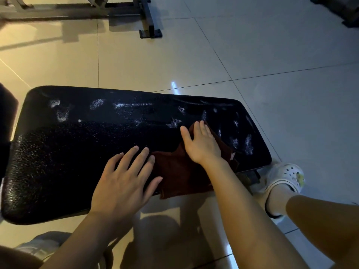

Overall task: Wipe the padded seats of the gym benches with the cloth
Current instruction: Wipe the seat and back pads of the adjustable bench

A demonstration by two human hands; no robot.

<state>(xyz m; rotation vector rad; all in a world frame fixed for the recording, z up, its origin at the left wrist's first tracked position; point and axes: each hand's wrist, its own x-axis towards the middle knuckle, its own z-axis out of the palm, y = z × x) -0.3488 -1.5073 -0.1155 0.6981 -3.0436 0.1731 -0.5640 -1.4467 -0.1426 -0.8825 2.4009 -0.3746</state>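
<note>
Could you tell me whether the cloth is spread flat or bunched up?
Mostly spread flat but rumpled: the cloth lies open on the padded seat, its near edge overhanging, under the right hand.

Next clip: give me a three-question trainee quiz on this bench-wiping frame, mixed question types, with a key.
1. True or false: the right hand lies flat on the cloth.
2. Which hand rests on the bare seat, fingers spread, beside the cloth? A) left B) right C) neither
3. Fill in: pale smears show mostly along the seat's ____ edge, away from the person.

Key
1. True.
2. A; the left hand rests on the pad next to the cloth.
3. Far; the smears also gather at the end to the person's right.
</note>
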